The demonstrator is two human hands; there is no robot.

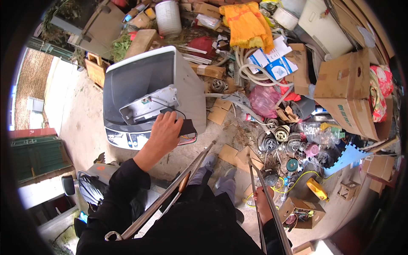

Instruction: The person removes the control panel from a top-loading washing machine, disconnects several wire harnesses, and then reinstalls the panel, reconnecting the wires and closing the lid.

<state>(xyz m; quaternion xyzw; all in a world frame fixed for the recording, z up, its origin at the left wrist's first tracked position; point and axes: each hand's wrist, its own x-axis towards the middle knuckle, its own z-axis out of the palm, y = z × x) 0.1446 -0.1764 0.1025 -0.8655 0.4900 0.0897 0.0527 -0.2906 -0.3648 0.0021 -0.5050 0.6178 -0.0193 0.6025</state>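
Note:
My left hand is closed round a black box-shaped part with coloured wires hanging below it. It is over the near side of a white washing machine with a dark lid. Just beyond the hand, a shallow white plastic housing lies on the lid, a thin black cable across it. My right hand is wrapped round the right metal crutch; its grip is hidden. A left crutch with a brown handle slants forward beside my left arm.
Piled clutter covers the right side: coiled white hose, wire coils, a large cardboard box and a yellow bottle. Flattened cardboard lies near my feet. A small open box stands beyond my right hand.

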